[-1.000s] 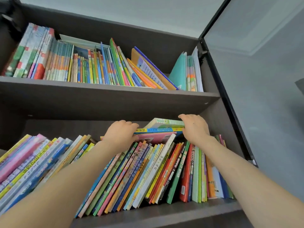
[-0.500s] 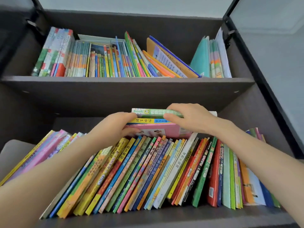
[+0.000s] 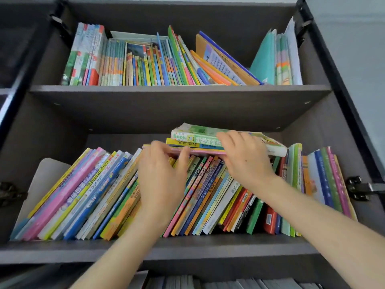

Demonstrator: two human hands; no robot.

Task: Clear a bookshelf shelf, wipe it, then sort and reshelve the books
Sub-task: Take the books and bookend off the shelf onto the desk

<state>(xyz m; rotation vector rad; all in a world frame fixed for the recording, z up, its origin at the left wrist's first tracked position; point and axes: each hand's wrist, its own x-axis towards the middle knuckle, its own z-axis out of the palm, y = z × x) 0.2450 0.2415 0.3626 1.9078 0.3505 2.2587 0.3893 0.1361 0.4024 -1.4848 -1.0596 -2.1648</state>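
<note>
Mid-frame, my left hand (image 3: pixel 162 174) and right hand (image 3: pixel 245 161) clasp the flat stack of colourful paperbacks (image 3: pixel 193 137) atop the slanting row of picture books (image 3: pixel 93 195), close under the dark wooden shelf board (image 3: pixel 179 109).

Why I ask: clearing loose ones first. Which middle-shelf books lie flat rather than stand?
The small stack lying across the row's tops, green book uppermost, yellow and pink beneath, gripped by left hand and right hand. The rest stand or lean.
</note>
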